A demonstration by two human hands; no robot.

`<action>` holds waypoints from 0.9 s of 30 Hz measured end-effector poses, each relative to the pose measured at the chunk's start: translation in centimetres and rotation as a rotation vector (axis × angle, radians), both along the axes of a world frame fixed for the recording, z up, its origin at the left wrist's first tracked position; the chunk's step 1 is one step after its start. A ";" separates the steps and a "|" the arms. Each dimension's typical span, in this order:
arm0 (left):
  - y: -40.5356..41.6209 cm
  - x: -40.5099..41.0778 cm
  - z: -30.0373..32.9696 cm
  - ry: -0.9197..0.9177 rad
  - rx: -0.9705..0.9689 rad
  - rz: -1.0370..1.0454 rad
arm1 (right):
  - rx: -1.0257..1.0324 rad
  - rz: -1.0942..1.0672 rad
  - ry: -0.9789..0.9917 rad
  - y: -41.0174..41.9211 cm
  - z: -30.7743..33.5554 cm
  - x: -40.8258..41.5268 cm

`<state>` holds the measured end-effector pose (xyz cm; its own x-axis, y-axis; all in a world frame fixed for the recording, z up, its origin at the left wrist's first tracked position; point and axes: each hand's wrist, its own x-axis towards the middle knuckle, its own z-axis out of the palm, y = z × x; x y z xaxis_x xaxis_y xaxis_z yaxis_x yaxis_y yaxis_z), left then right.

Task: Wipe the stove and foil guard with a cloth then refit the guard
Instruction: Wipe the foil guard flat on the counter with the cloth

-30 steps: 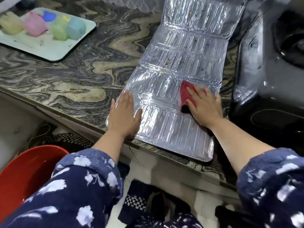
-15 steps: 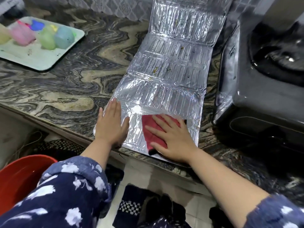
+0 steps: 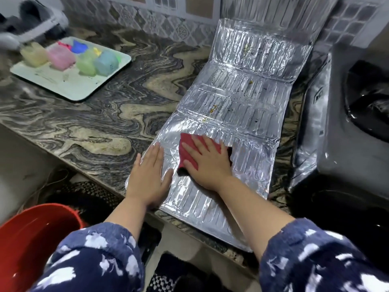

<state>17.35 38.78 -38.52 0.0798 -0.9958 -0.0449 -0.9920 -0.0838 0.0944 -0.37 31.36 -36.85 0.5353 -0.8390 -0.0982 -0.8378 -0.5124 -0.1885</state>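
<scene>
The foil guard (image 3: 235,114) lies unfolded across the marbled table (image 3: 105,114), running from the lower centre of the frame up to the tiled wall at upper right, where its far panel tilts upward; its near edge overhangs the table's front. Brown and yellow specks dot its middle panels. The right hand (image 3: 207,163), fingers straight and spread, presses a red cloth (image 3: 186,147) flat on the near part of the guard. The left hand (image 3: 148,178), also flat with an open grip, rests on the guard's left edge, just beside the cloth. The dark stove (image 3: 347,144) stands at the right of the frame, beside the guard. A pale tray (image 3: 69,87) with pastel containers (image 3: 61,56) sits at upper left; a red basin (image 3: 31,239) shows at lower left.
</scene>
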 end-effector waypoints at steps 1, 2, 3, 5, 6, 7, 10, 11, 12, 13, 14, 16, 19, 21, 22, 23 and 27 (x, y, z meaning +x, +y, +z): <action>0.0 0.0 -0.1 0.003 -0.006 -0.002 | -0.007 0.048 -0.003 -0.8 0.0 0.6; 0.0 0.0 -0.1 0.006 -0.008 -0.006 | -0.010 0.083 -0.003 -1.6 -0.1 1.0; -0.1 0.1 -0.2 0.013 -0.010 -0.007 | -0.010 0.103 -0.003 -2.6 -0.1 1.3; -0.1 0.1 -0.2 0.026 -0.016 -0.003 | -0.006 0.098 -0.006 -4.6 -0.1 1.5; -0.1 0.2 -0.2 0.021 -0.014 0.000 | -0.007 0.078 -0.006 -5.7 -0.1 1.5; -0.1 0.2 -0.2 0.013 -0.011 0.002 | -0.012 0.054 -0.001 -6.6 -0.1 1.5; -0.1 0.1 0.0 0.007 -0.001 0.004 | -0.017 0.001 0.028 -8.0 -0.2 1.5; -0.1 0.1 0.1 0.007 0.000 0.004 | -0.021 -0.013 0.032 -8.0 -0.1 1.6; -0.1 0.2 0.1 0.007 -0.001 0.004 | -0.027 -0.024 0.036 -7.9 -0.1 1.8; -0.2 0.2 0.1 0.011 -0.003 0.006 | -0.030 -0.033 0.040 -7.8 -0.1 1.9; -0.1 0.2 0.0 0.016 -0.005 0.008 | -0.026 -0.038 0.044 -7.7 0.0 2.0; 0.0 0.1 0.1 0.027 0.006 0.013 | -0.005 -0.035 0.056 -7.6 0.1 2.1; -1.0 0.3 1.4 0.023 0.067 0.024 | -0.003 -0.029 0.060 -7.7 0.1 2.0; -2.9 0.8 2.9 0.022 0.112 0.017 | 0.001 -0.031 0.062 -7.7 0.1 2.0; -4.0 1.0 3.4 0.024 0.104 0.008 | -0.002 -0.033 0.061 -7.6 0.1 2.0; -5.2 1.1 3.8 0.031 0.070 -0.005 | -0.010 -0.038 0.058 -7.5 0.0 2.1; -9.7 0.4 2.8 0.104 0.035 -0.126 | -0.059 -0.087 0.046 -7.3 -0.3 2.4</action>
